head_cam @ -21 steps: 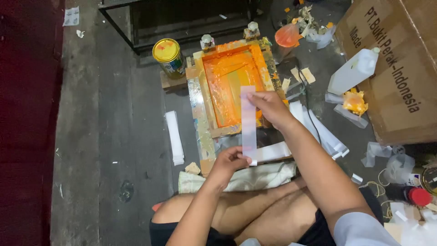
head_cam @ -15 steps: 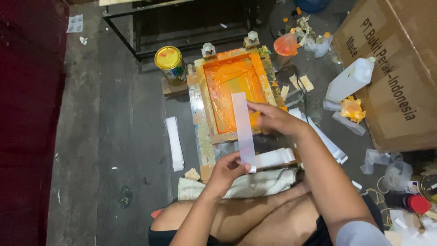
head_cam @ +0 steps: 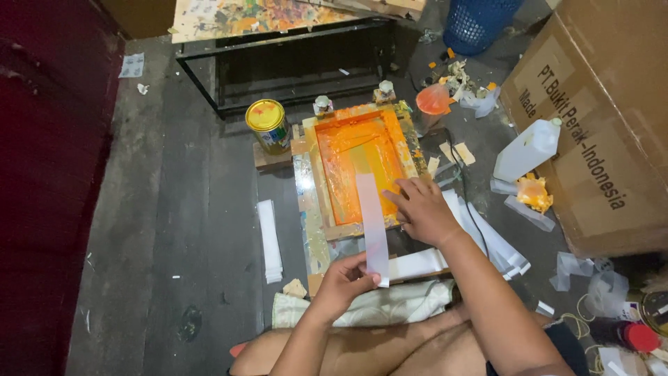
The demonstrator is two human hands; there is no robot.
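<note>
I sit on the floor in front of a screen-printing frame (head_cam: 313, 209) whose mesh is coated in orange ink. A long white strip (head_cam: 372, 219) stands lengthwise over the frame's near part. My left hand (head_cam: 344, 282) pinches the strip's lower end between thumb and fingers. My right hand (head_cam: 421, 209) rests to the right of the strip on the frame's right edge, fingers bent and touching the strip's side. Under the left hand lies a stack of white strips (head_cam: 417, 264) on a pale cloth (head_cam: 369, 310).
A yellow-lidded paint can (head_cam: 268, 125) stands left of the frame. A white plastic jug (head_cam: 529, 150) and a big cardboard box (head_cam: 605, 118) are on the right. More white strips (head_cam: 268, 240) lie on the left floor. A black metal rack (head_cam: 292, 59) and blue basket (head_cam: 476, 24) are behind.
The view has shifted down and nearer. The strip now stands more upright over the frame, and my right hand has slid from its top end to its right side.
</note>
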